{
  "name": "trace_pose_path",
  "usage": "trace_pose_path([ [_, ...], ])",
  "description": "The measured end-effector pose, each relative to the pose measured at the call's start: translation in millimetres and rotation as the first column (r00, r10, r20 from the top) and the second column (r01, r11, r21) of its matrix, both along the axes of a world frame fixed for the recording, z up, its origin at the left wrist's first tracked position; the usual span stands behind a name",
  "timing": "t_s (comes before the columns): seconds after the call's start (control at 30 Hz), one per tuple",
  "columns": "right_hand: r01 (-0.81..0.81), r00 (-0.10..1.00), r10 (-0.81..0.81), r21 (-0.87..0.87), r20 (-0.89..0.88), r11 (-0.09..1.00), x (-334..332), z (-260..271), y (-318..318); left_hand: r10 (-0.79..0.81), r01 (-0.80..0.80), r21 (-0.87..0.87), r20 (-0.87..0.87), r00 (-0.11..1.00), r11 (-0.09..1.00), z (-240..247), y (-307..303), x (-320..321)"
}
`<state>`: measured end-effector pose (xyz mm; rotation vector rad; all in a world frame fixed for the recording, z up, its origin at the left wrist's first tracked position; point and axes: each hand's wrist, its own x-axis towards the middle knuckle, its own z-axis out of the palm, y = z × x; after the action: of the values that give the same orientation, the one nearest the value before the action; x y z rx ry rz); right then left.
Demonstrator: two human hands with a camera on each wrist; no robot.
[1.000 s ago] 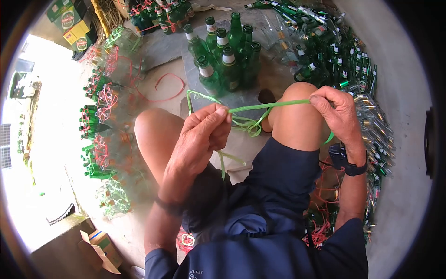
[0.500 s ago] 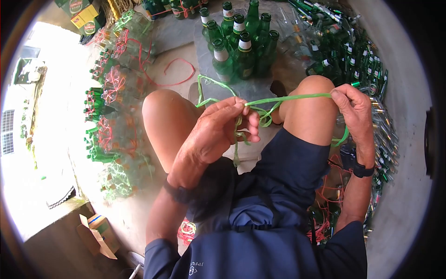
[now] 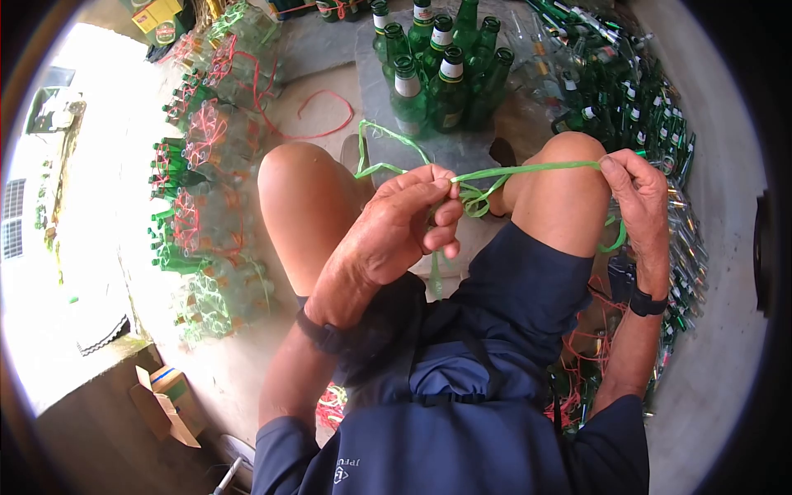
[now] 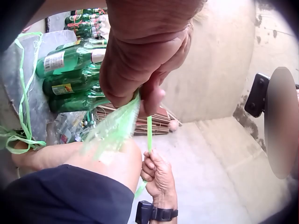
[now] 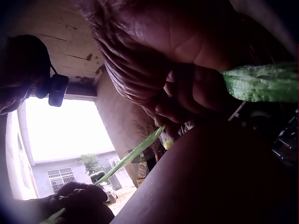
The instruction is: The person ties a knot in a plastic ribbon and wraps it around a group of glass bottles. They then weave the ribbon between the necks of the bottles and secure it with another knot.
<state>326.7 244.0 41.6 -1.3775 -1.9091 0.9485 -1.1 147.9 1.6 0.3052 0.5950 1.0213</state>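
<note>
A strand of green plastic twine (image 3: pixel 528 169) runs taut between both hands above the knees in the head view. My left hand (image 3: pixel 404 219) pinches one part of it between thumb and forefinger, the other fingers loosely bent. Over the right knee, my right hand (image 3: pixel 639 194) pinches the other end of the stretch, and a short tail hangs below it. Loose loops of the twine trail past the left hand. In the left wrist view a wide, flattened piece of twine (image 4: pixel 114 130) hangs from the left fingers. The right wrist view shows twine (image 5: pixel 261 83) coming out of the right fist.
A cluster of green bottles (image 3: pixel 450 91) stands on a grey slab (image 3: pixel 375 91) in front of the knees. Bottles tied with red and green twine (image 3: pixel 206 132) line the left. A big heap of bottles (image 3: pixel 652 124) lies along the right wall. An opened cardboard box (image 3: pixel 169 404) sits lower left.
Both hands have shifted right and slightly up in the head view, still pinching the twine. The bottle cluster appears higher and further right as the view tilts.
</note>
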Motion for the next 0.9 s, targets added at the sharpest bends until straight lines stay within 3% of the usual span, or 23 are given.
trace_pose_path([
  [0.1,0.008,1.0,-0.008,0.008,-0.008,1.0,2,-3,-1,-0.064,0.065,-0.018,0.072,0.995,0.998,-1,-2,-4],
  [0.47,0.13,0.991,-0.128,0.055,-0.035,0.99,12,-1,2,-0.118,0.117,-0.019,-0.243,0.963,0.993,15,-25,-1],
  [0.57,0.15,0.988,-0.149,0.033,-0.031,0.988,12,2,2,-0.123,0.14,0.037,-0.293,0.948,0.99,14,-32,0],
  [0.9,0.142,0.988,-0.138,0.054,-0.073,0.988,8,0,5,-0.178,0.178,-0.031,-0.35,0.92,0.984,20,-44,-1],
])
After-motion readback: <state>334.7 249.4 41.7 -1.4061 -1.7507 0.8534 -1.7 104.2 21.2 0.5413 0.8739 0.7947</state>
